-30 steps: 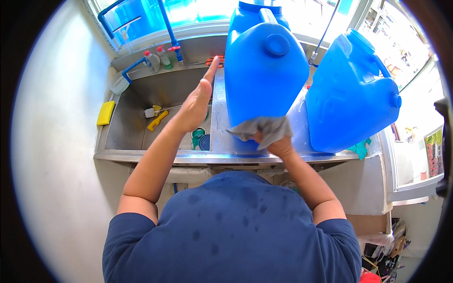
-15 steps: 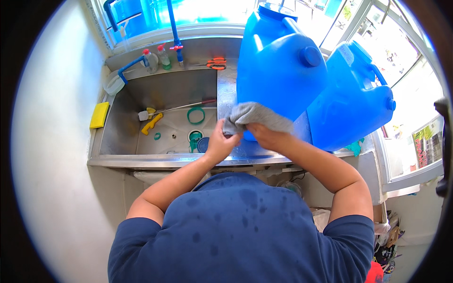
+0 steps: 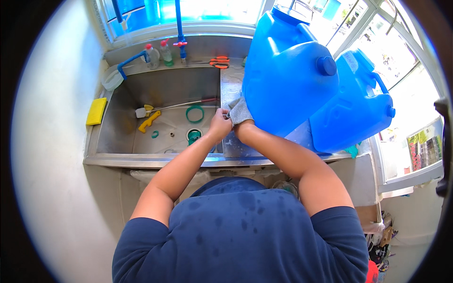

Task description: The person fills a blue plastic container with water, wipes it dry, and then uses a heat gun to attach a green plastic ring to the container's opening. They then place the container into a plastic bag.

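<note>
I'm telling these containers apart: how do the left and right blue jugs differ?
The left jug looks larger than the right jug. The right jug has a pale patch near its top; the left jug shows none. The grey cloth is nearer the left jug than the right jug. Both are blue, similarly shaped.

And there's the grey cloth (image 3: 241, 112), crumpled in a bunch, right by the lower left edge of the big blue jug (image 3: 285, 82), its round spout cap (image 3: 326, 66) on

hands (image 3: 220, 126): both at grey cloth (image 3: 240, 112) | blue jug (image 3: 288, 87): just beside cloth | sink (image 3: 172, 87): left
</note>
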`<state>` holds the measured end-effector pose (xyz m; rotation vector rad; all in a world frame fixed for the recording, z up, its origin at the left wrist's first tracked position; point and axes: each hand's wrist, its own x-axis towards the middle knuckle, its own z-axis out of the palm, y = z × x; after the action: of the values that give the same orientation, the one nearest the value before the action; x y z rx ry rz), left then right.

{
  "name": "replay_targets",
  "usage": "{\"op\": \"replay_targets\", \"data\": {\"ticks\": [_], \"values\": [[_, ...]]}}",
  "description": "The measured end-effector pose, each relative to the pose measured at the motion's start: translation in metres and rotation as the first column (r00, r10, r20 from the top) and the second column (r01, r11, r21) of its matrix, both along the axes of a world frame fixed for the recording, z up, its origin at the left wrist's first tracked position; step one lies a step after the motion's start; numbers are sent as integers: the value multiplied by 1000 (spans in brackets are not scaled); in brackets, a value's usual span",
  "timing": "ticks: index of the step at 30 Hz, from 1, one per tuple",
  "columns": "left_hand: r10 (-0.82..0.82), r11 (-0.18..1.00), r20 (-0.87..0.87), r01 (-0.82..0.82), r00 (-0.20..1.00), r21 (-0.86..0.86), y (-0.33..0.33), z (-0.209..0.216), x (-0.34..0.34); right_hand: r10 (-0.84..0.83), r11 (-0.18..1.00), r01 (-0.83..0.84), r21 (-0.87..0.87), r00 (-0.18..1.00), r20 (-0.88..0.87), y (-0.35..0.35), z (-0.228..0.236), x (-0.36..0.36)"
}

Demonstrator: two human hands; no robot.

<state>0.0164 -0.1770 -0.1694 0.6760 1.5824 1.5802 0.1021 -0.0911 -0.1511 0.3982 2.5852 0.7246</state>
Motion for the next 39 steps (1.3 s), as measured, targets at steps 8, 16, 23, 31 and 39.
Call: {"op": "replay_targets", "data": {"ticks": [8,16,23,31,39], "values": [[-491,858,70,496,868,-136,-43,28,44,114,931,-165,-326,979,-168,-17,37,90],[-758,648,83,762,647,-18,-35,59,104,-230,535,-214,-817,894,-384,32,68,208],[-494,625,-715,774,495,104,-21,158,135,186,981,-135,137,470,-863,59,100,235],[-710,510,-503,852,492,114,12,234,118,-155,987,-72,-141,-261,-953,39,115,149],[-637,522,-761,793,118,-314,0,149,123,-587,806,-396,-440,-442,-678,-1,-9,129]]}}
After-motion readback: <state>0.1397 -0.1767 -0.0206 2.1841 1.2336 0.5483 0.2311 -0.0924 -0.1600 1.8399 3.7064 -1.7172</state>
